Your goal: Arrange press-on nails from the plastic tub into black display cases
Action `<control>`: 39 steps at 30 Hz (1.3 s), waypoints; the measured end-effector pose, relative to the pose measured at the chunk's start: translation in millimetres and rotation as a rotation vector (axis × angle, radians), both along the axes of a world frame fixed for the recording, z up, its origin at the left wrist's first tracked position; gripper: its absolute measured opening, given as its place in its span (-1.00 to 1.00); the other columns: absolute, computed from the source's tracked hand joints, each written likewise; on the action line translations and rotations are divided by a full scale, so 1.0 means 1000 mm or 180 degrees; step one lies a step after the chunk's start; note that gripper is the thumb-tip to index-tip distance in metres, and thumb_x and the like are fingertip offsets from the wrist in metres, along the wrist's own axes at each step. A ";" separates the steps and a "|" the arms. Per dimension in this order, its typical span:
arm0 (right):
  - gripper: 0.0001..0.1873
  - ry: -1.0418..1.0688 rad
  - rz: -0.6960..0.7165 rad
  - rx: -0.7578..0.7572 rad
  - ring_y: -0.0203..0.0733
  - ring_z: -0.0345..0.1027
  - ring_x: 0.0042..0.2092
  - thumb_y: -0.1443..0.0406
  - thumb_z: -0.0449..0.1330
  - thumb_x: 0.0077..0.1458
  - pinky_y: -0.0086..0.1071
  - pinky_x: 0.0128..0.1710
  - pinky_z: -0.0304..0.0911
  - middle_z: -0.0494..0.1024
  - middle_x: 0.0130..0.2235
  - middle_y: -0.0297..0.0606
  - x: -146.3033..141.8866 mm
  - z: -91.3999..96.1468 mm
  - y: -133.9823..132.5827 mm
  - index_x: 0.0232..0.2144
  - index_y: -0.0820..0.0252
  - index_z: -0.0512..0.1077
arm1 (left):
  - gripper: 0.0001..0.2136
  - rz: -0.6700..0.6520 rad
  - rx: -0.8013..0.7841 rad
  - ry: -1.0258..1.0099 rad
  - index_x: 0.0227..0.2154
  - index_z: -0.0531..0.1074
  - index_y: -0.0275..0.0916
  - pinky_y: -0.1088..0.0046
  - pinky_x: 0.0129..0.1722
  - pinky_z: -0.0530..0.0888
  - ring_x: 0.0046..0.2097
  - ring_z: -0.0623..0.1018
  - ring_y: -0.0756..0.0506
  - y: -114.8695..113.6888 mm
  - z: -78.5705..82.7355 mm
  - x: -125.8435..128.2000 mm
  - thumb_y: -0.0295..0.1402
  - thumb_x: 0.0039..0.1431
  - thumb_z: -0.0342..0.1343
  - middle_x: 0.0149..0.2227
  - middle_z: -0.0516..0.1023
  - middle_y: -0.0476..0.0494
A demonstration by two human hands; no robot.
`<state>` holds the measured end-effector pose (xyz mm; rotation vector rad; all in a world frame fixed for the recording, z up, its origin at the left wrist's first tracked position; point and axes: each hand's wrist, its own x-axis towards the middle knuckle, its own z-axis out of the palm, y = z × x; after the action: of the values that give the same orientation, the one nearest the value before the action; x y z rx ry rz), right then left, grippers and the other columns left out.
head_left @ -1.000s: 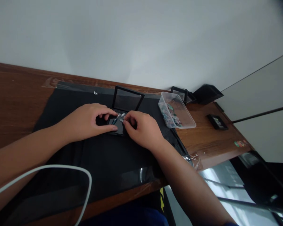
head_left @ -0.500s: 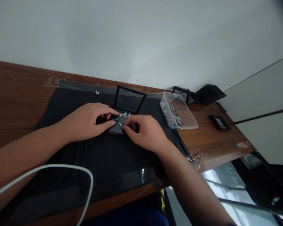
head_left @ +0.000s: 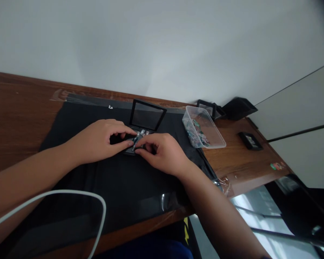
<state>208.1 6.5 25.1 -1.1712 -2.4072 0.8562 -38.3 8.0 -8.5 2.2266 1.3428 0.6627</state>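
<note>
A small black case (head_left: 129, 152) lies on the black mat, its framed clear lid (head_left: 147, 114) standing up at the back. Several small shiny pieces (head_left: 142, 132) sit inside it in a loose cluster. From the left, my left hand (head_left: 105, 140) reaches in, thumb and forefinger closed about a small dark shiny piece at the case's left side. My right hand (head_left: 164, 153) comes from the right and pinches another small piece low in the case, close to the left thumb. The fingers partly cover the pieces, and their exact kind is too small to tell.
A clear plastic tub (head_left: 205, 129) of small wrapped pieces stands to the right. Behind it are black frames (head_left: 206, 107); another small black case (head_left: 250, 140) lies farther right. A white cable (head_left: 70, 191) loops across the lower left. A white scrap (head_left: 110, 107) lies on the mat (head_left: 118, 187).
My right hand has shifted slightly left across the case, bringing its fingertips close to my left thumb. My left hand has barely moved.
</note>
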 end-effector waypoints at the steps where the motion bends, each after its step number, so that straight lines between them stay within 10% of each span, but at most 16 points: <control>1: -0.89 -0.0049 -0.0074 -0.0009 -0.35 0.28 -0.41 0.30 0.41 0.25 -0.39 -0.35 0.03 0.48 -0.45 -0.47 -0.001 0.000 0.000 -0.16 0.14 0.70 | -0.61 -0.0019 -0.0013 0.0014 -0.02 0.73 0.04 0.28 -0.18 0.44 -0.21 0.58 -0.18 0.000 0.001 0.000 0.06 0.30 0.14 -0.28 0.60 -0.09; 39: -0.71 -0.0571 -0.0688 0.0070 -0.25 0.35 -0.39 0.12 0.29 0.35 -0.33 -0.33 0.00 0.56 -0.42 -0.39 -0.007 0.008 -0.004 0.03 0.06 0.66 | -0.53 -0.0058 0.0003 0.0117 0.12 0.66 -0.01 0.31 -0.23 0.50 -0.16 0.60 -0.20 -0.003 0.003 -0.002 0.10 0.33 0.14 -0.07 0.63 -0.18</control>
<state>200.6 2.5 33.3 -1.5245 -2.3615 0.6814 -40.7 5.1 -5.1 2.2593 1.3384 0.6190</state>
